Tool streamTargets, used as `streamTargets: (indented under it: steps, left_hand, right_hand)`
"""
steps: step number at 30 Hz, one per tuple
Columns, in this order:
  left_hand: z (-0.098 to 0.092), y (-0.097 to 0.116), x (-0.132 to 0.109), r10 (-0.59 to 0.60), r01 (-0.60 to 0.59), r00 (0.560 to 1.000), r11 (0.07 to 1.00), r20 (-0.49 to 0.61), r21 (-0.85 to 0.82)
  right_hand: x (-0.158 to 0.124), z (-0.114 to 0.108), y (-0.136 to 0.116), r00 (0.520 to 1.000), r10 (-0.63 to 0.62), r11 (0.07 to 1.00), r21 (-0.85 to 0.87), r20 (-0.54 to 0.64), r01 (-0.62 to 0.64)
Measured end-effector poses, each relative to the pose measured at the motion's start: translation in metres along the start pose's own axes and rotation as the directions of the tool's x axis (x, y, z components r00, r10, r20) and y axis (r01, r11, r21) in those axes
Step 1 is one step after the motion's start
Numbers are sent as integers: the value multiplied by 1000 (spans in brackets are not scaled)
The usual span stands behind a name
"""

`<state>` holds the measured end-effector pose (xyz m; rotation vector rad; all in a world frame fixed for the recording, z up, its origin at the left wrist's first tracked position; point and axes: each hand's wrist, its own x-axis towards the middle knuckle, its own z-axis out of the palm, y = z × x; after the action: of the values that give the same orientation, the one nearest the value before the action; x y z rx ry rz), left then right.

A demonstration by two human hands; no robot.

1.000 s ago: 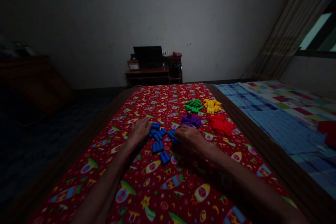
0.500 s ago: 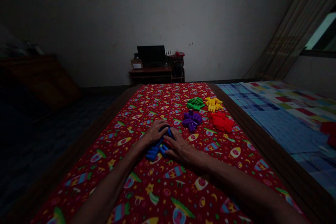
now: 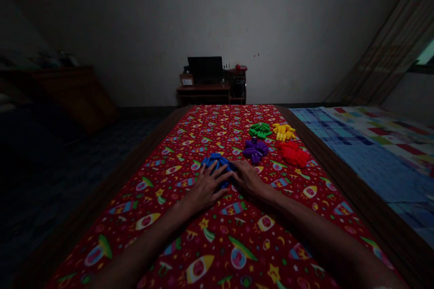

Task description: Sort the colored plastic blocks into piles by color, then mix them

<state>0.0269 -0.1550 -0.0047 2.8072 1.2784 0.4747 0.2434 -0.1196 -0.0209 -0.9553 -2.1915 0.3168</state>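
The blue plastic blocks (image 3: 214, 157) lie heaped just beyond the left hand (image 3: 206, 186), whose spread fingers rest over their near side. The right hand (image 3: 249, 177) curls at the heap's right edge, its grip impossible to tell; the blocks point various ways. Beneath is a red rocket-print cloth (image 3: 183, 244); past it, a desk (image 3: 203, 89) stands in the dim room.

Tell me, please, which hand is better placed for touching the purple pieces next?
Probably the right hand: it is at the right edge of the blue pieces, nearer to the purple pieces. The left hand is farther away, spread over the blue pieces.
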Motion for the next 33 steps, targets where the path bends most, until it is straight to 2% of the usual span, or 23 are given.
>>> streamTargets:
  steps: [4, 7, 10, 13, 15, 17, 18, 20, 22, 25, 29, 31, 33]
  left_hand:
    - [4, -21, 11, -122, 123, 988, 992, -92, 8]
    - [1, -35, 14, -149, 145, 983, 989, -112, -43]
    - [-3, -37, 25, -141, 131, 976, 989, -167, -69]
    - [-3, -35, 46, -163, 155, 964, 986, -208, -54]
    - [0, -37, 60, -208, 207, 961, 978, -183, -27]
    - [5, -41, 67, -230, 230, 966, 973, -118, -13]
    - [7, -44, 68, -222, 221, 971, 975, -90, -19]
    - [9, -48, 65, -183, 180, 980, 983, -76, -44]
    - [10, -51, 57, -150, 143, 983, 988, -105, -64]
    - [11, -53, 47, -136, 127, 982, 989, -132, -80]
    - [13, -52, 45, -119, 108, 981, 991, -153, -82]
    - [14, -53, 46, -103, 93, 981, 993, -164, -69]
    - [15, -53, 47, -90, 81, 981, 995, -171, -58]
  right_hand:
    - [-5, -9, 1, 997, 78, 994, 69, 17, -79]
    - [-18, -25, 7, 994, 107, 994, 14, -12, -106]
    - [-26, -39, 6, 990, 130, 990, -41, -48, -132]
    - [-16, -38, -5, 994, 81, 995, -54, -76, -86]
    - [-1, -28, -14, 1000, 13, 995, -101, -3, -14]
    - [12, -16, -22, 990, -23, 984, -170, 136, 46]
    - [16, -11, -24, 981, -29, 979, -193, 193, 67]
    - [18, -10, -25, 975, -27, 976, -203, 219, 73]
    - [11, -19, -23, 987, 4, 981, -193, 159, 28]
    - [-12, -49, -15, 992, 118, 976, -191, 53, -106]
    - [-50, -91, 4, 951, 308, 931, -195, -36, -309]
    - [-66, -104, 16, 925, 375, 888, -261, -66, -378]
    - [-75, -109, 28, 915, 377, 843, -356, -146, -404]
